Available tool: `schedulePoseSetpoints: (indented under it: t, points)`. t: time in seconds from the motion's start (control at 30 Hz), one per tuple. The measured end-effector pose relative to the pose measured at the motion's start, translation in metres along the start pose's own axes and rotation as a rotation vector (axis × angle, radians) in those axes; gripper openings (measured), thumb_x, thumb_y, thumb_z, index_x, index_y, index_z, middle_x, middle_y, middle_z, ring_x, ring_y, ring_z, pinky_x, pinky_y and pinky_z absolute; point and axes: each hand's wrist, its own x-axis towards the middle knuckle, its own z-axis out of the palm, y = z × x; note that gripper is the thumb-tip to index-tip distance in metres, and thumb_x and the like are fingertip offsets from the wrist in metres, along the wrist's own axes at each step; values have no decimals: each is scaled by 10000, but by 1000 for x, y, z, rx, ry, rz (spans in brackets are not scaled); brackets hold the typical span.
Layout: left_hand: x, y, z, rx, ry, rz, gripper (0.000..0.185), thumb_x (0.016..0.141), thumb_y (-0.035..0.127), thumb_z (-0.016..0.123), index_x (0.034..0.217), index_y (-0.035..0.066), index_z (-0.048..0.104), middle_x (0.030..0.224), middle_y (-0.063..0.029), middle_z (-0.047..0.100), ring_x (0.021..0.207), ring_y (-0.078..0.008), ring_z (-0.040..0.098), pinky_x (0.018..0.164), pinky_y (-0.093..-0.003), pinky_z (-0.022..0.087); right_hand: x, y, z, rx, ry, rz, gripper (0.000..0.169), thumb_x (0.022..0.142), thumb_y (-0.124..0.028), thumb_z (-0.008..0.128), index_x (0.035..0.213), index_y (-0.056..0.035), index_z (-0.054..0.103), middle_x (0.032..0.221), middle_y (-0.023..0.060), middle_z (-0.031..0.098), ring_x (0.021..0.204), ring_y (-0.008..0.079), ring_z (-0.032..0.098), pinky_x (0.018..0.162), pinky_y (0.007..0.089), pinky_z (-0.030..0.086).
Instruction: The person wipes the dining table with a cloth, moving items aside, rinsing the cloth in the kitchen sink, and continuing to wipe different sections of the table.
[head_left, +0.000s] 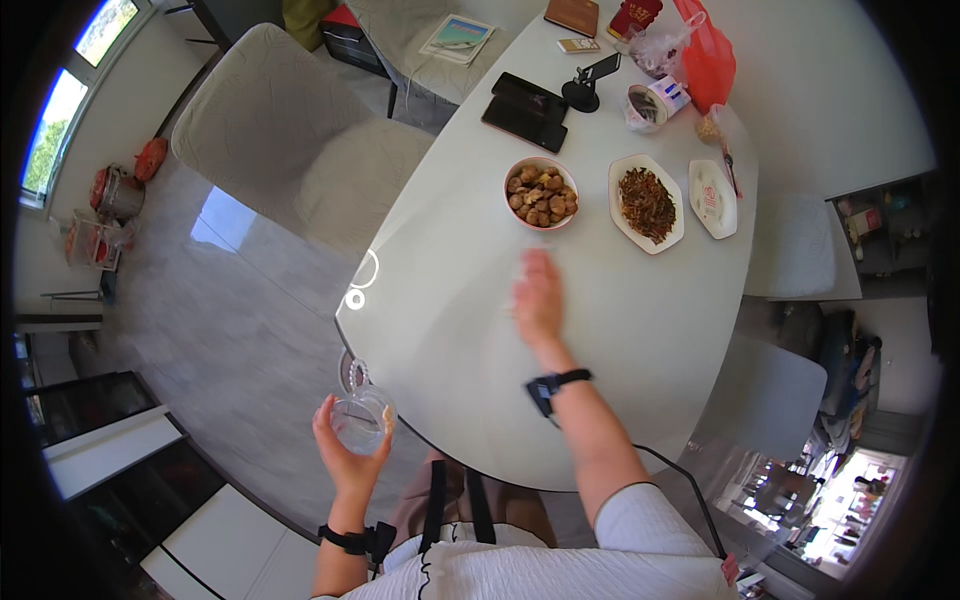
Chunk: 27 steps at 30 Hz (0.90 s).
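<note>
My left hand (352, 450) is closed around a clear, transparent cup or jar (362, 421), held past the table's near left edge; something light brown shows at the cup's right side. My right hand (538, 292), blurred, is over the white table (465, 315), just below a bowl of round brown food pieces (541, 193). Whether it touches the table or holds anything cannot be told. To the right of the bowl lie a white plate of dark shredded food (646, 201) and a white plate with red marks (713, 199).
Farther back stand a black phone stand (581, 94), dark phone-like devices (526, 112), a tipped paper tub (652, 103) and a red plastic bag (707, 64). A grey chair (277, 112) is at the table's left; another chair (765, 390) is at its right.
</note>
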Motion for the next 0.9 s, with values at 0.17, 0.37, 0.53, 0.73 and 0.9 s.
schedulePoseSetpoints:
  t: [0.17, 0.37, 0.53, 0.73, 0.9]
  points:
    - [5, 8, -5, -28, -30, -54, 888, 567, 140, 847, 1324, 44, 392, 1232, -138, 467, 1115, -268, 499, 864, -357, 472, -56, -72, 12, 232, -322, -263, 487, 841, -119, 515, 1321, -42, 480, 1323, 141, 518, 1227, 338, 468, 1057, 422, 348]
    - [-4, -2, -22, -38, 19, -65, 864, 568, 132, 848, 1305, 35, 409, 1211, -154, 471, 1126, -290, 492, 862, -365, 472, -14, 28, -27, -375, -21, 64, 609, 864, -167, 538, 1426, -57, 332, 1480, 133, 333, 1340, 319, 339, 1121, 451, 236]
    - [-5, -5, -4, 11, 37, -85, 906, 584, 153, 850, 1348, 61, 372, 1239, -111, 470, 1096, -233, 506, 839, -354, 474, -4, -57, 23, 129, -272, -222, 536, 846, -155, 541, 1363, -61, 434, 1411, 135, 430, 1308, 316, 388, 1099, 435, 285]
    - [-8, 2, -32, -73, 45, -113, 911, 588, 148, 846, 1352, 59, 359, 1229, -115, 475, 1097, -236, 504, 847, -356, 476, -59, -38, -11, 32, -446, -254, 568, 842, -195, 542, 1378, -61, 407, 1418, 144, 421, 1317, 294, 388, 1100, 429, 281]
    - [-32, -12, -41, -59, 86, -150, 890, 574, 138, 855, 1320, 36, 380, 1231, -135, 468, 1108, -268, 516, 865, -361, 486, 35, -49, 42, -50, -102, -233, 618, 842, -125, 528, 1422, -36, 335, 1461, 163, 363, 1324, 326, 363, 1117, 420, 264]
